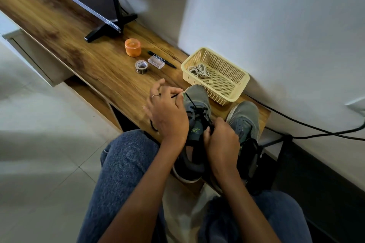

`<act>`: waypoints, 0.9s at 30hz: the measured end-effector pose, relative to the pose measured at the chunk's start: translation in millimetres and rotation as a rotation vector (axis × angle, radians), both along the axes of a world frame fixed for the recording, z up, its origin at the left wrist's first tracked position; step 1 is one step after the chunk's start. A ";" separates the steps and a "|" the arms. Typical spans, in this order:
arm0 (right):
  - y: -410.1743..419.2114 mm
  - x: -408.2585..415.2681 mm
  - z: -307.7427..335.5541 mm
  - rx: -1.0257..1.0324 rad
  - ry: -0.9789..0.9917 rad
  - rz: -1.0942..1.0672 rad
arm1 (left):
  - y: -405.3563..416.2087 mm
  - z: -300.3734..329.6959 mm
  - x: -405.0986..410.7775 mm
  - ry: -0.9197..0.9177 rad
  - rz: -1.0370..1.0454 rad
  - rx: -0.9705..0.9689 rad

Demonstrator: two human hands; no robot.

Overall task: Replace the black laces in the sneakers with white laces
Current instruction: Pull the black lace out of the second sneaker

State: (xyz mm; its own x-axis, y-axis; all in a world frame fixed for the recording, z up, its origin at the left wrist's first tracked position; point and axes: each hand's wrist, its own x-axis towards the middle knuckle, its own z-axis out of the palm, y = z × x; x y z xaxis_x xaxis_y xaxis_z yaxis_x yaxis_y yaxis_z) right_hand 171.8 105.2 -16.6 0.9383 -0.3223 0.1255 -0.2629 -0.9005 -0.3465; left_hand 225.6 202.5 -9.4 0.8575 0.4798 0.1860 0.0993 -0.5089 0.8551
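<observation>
Both grips pinch the black lace (pixel 194 104): left hand (pixel 167 112) at its tip, right hand (pixel 221 138) by the tongue.

Wood-grain shelf top (pixel 83 49) with a smooth, faintly glossy finish; perforated cream plastic basket (pixel 233 85) holding matt white cord laces (pixel 198 70). Grey sneakers (pixel 197 102) in matt knit cloth, threaded with a black lace (pixel 190 99); orange container (pixel 133 47) smooth, probably plastic. Blue denim trousers (pixel 122 163), coarse weave.

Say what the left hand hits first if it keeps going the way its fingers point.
Probably the tape roll: the left hand, pinching the black lace, points up the table towards it. Depth is unclear.
</observation>
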 end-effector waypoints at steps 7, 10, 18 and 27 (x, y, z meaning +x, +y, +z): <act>0.9 -0.1 -8.3 -0.133 -0.091 0.084 | -7.0 -1.3 -6.9 0.043 -0.265 0.237; -0.9 1.1 -12.8 -0.222 -0.151 0.100 | -6.6 -7.2 -8.0 0.148 -0.453 0.345; -0.2 -3.5 -17.1 -0.239 -0.197 0.049 | -5.0 -8.3 -10.7 0.316 -0.484 0.509; -3.6 -7.8 -21.2 -0.205 -0.234 0.083 | -8.4 -9.8 -7.7 0.279 -0.446 0.451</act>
State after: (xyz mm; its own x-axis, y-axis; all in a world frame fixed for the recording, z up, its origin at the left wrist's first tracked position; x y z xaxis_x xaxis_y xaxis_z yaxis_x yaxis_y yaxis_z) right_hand 164.0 101.7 -37.8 0.8981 -0.1916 0.3958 -0.1202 -0.9728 -0.1980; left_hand 217.9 194.1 -19.2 0.9996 -0.0020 0.0283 -0.0165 -0.8519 0.5234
